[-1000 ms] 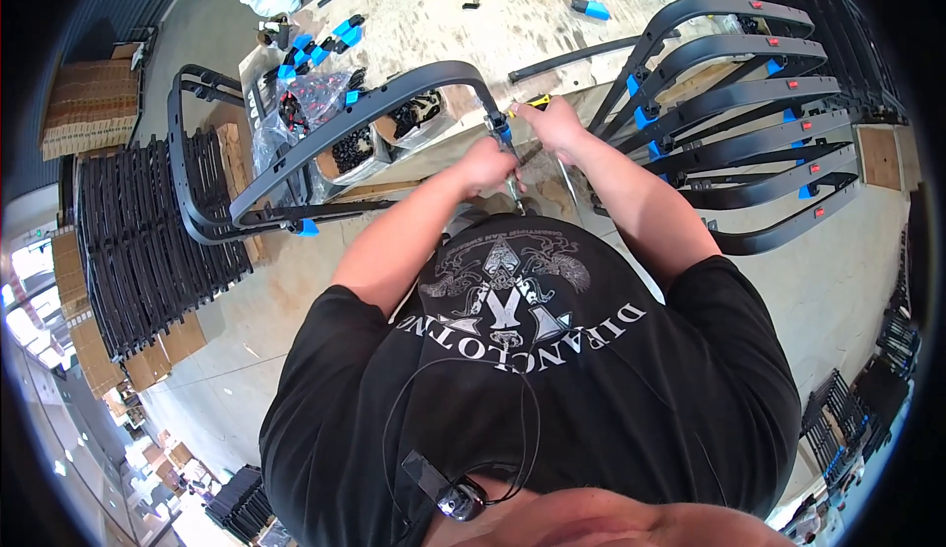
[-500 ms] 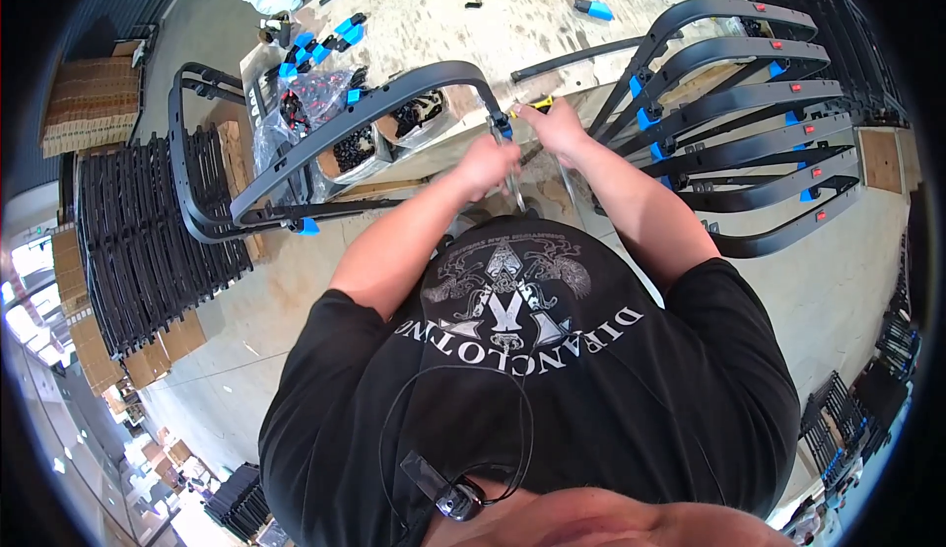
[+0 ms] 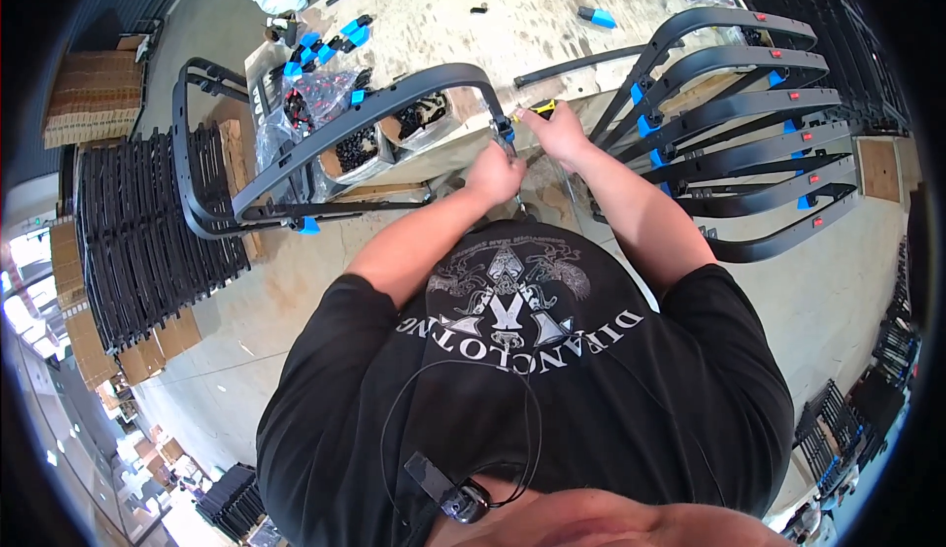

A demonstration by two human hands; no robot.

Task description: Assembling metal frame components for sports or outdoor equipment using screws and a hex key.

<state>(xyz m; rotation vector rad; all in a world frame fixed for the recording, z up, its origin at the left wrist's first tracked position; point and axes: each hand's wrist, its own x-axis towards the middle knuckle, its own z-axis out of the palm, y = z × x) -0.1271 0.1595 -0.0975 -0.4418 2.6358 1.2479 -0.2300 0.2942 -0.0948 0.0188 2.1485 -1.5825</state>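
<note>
My left hand (image 3: 496, 172) is closed around a silver wrench-like hand tool (image 3: 508, 143), whose exact kind I cannot make out. Its upper end meets the lower end of a bent black metal frame (image 3: 360, 113), beside a small blue piece. Just right of it, my right hand (image 3: 559, 136) is closed on a yellow-and-black tool (image 3: 539, 110), with a narrow yellow tip pointing left toward the same frame end. My fingers hide most of both tools. The frame extends leftward, partly over the workbench (image 3: 463, 34).
At right stand several similar black frames (image 3: 749, 103) with blue pieces and red labels. Open bags of small black parts (image 3: 424, 118) sit by the bench's near edge. Blue-and-black pieces (image 3: 330, 44) lie at its left. Stacked black bars (image 3: 158, 241) stand at far left.
My left hand has shifted slightly right and its grip on the silver tool has turned upright. The yellow tool shows a little more in my right hand, which stays nearly in place.
</note>
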